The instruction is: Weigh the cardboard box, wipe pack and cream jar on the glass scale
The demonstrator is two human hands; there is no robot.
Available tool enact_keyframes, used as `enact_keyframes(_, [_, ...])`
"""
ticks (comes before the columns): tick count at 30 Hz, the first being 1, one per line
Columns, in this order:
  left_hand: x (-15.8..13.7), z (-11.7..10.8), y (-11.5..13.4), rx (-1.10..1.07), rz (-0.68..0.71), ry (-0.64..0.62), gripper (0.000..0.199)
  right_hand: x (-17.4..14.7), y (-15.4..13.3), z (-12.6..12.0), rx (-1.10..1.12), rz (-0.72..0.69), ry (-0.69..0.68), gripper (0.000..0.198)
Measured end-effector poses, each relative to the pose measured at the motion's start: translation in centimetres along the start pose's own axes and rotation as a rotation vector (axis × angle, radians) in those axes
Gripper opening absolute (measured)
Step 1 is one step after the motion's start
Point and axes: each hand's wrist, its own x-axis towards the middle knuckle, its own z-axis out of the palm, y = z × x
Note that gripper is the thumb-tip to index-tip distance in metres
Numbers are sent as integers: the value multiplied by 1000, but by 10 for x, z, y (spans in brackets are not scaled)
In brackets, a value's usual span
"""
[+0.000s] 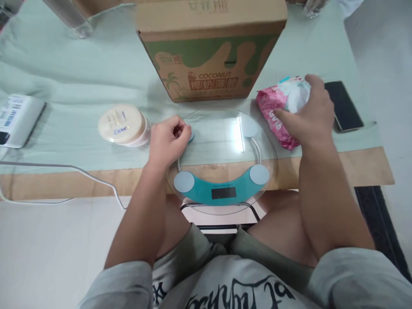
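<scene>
A round glass bathroom scale (215, 150) with a teal display strip lies at the table's front edge, partly overhanging it. My left hand (169, 139) rests over its left rim, fingers curled into a loose fist with nothing showing in them. To the right of the scale, my right hand (310, 111) grips a pink and white soft plastic pack (278, 113), thumb on the near side and fingers over the far end. The scale's small screen looks dark. Left of my left hand stands a Dove tub (124, 124) with a cream lid.
Behind the scale stands a cardboard box (212, 64) marked COCONUT. A black phone (344, 105) lies right of my right hand. On the left are a white device (19, 120) with a label and a white cable (80, 169). A clear cylinder (69, 17) is at the back left.
</scene>
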Motion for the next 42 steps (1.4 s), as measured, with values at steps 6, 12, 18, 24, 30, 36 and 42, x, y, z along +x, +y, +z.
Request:
enact_keyframes(6, [4,5,3,-17,-25,2,39,10,-90,-63,-28,162,-76,92])
enact_keyframes(12, [6,-1,19,-267,-73,94,44,-11,-200,-83,276,-378,-421,66])
enact_keyframes(18, [-6,-4,56,-396,41,132,27,-36,-195,-44,116,-500,-751,80])
enact_keyframes(24, [-27,14,82,-184,176,-124,7,-35,-166,-25,374,-228,-589,58])
enact_keyframes(30, [-23,18,73,-8,172,-274,12,-42,-159,-5,465,-224,-659,56])
enact_keyframes(36, [-19,16,76,-27,136,-304,14,-37,-160,-6,480,-213,-658,46])
enact_keyframes(42, [-23,17,68,-113,281,-95,24,-40,-176,-26,296,-356,-658,70])
